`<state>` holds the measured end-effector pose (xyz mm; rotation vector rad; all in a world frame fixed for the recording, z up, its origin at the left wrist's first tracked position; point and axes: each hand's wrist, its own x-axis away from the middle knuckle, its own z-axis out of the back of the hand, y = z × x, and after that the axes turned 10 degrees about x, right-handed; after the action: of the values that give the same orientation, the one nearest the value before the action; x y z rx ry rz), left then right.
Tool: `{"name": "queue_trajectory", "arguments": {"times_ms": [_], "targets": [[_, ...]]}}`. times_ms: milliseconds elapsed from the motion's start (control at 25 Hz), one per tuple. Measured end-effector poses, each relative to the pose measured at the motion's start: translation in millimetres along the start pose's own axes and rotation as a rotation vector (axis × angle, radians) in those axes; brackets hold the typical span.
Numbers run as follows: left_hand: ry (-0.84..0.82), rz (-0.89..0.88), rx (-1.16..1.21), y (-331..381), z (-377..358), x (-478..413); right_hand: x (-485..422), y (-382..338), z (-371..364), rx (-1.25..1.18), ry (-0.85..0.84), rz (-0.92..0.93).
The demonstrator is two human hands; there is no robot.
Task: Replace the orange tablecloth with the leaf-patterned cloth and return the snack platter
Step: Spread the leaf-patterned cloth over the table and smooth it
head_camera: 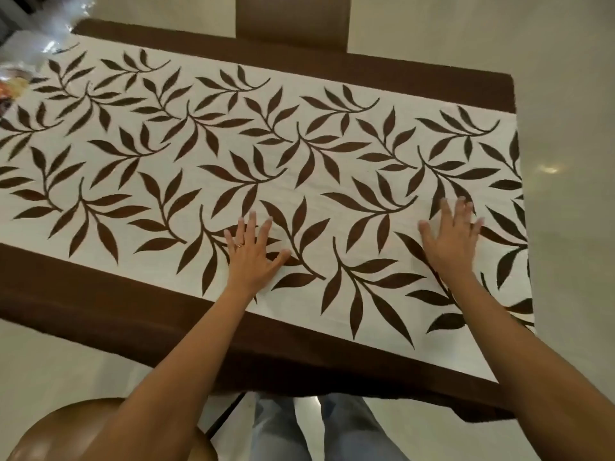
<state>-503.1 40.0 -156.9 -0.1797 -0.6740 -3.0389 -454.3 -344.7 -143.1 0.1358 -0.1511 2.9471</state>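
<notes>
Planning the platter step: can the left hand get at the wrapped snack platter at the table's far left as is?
Probably yes: the left hand lies flat, holding nothing, and only leaf-patterned cloth lies between it and the blurred snack platter. A lean leftward may be needed.

Single head view: wide-angle, steep downward look, facing forward, close above leaf-patterned cloth (293,181).

Leaf-patterned cloth (266,154) flat over table
</notes>
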Motion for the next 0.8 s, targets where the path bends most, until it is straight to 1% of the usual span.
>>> {"name": "queue_trajectory", "arguments": {"times_ms": [40, 80, 160, 240, 440, 600, 640, 720, 800], "targets": [[-0.019, -0.039, -0.013, 6, -1, -4, 0, 18, 2, 0.02, 0.04, -0.086], [-0.047, -0.056, -0.028, 9, -2, -7, 1, 36, 2, 0.018, 0.038, -0.164], [-0.091, -0.028, -0.043, 14, -4, -17, -5, 66, 0, -0.042, -0.049, -0.246], [-0.126, 0.026, -0.047, 15, -7, -28, -18, 79, -6, -0.089, -0.117, -0.248], [-0.134, 0.066, -0.068, 25, -13, -50, -54, 85, -6, -0.022, -0.081, -0.219], [-0.158, 0.063, -0.04, 36, -16, -60, -78, 96, 2, -0.051, -0.157, -0.209], [-0.143, 0.05, -0.024, 40, -17, -60, -80, 96, 5, -0.058, -0.143, -0.214], [-0.108, -0.015, -0.021, 45, -18, -57, -72, 88, 11, -0.047, -0.061, -0.217], [-0.122, -0.072, -0.055, 45, -22, -48, -47, 72, 10, -0.05, -0.034, -0.171]]}}
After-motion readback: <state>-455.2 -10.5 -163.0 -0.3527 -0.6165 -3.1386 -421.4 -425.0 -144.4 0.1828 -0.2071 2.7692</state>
